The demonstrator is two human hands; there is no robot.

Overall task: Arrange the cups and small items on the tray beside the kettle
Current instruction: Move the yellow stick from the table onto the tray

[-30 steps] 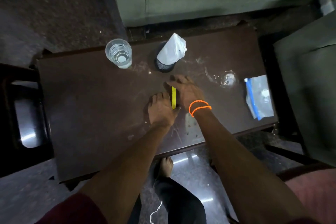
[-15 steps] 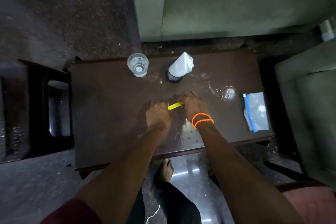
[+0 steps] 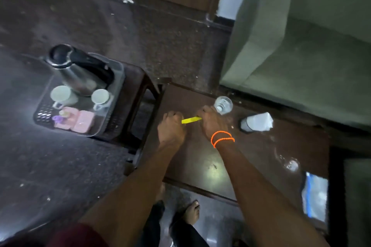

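Fingers of the left hand [image 3: 170, 126] curl round one end of a thin yellow strip [image 3: 191, 120], and the right hand [image 3: 212, 124] pinches the other end. The strip sits between both hands, over the brown table [image 3: 251, 152]. The right wrist has orange bands [image 3: 222, 139]. A clear glass [image 3: 223, 105] stands just past the right hand. A dark cup with white paper [image 3: 256, 122] stands near it. A blue and white packet [image 3: 314, 196] lies at the far right. Off to the left, a tray [image 3: 112, 110] holds a kettle [image 3: 78, 70], two white cups [image 3: 62, 94] [image 3: 101, 96] and pink boxes [image 3: 77, 120].
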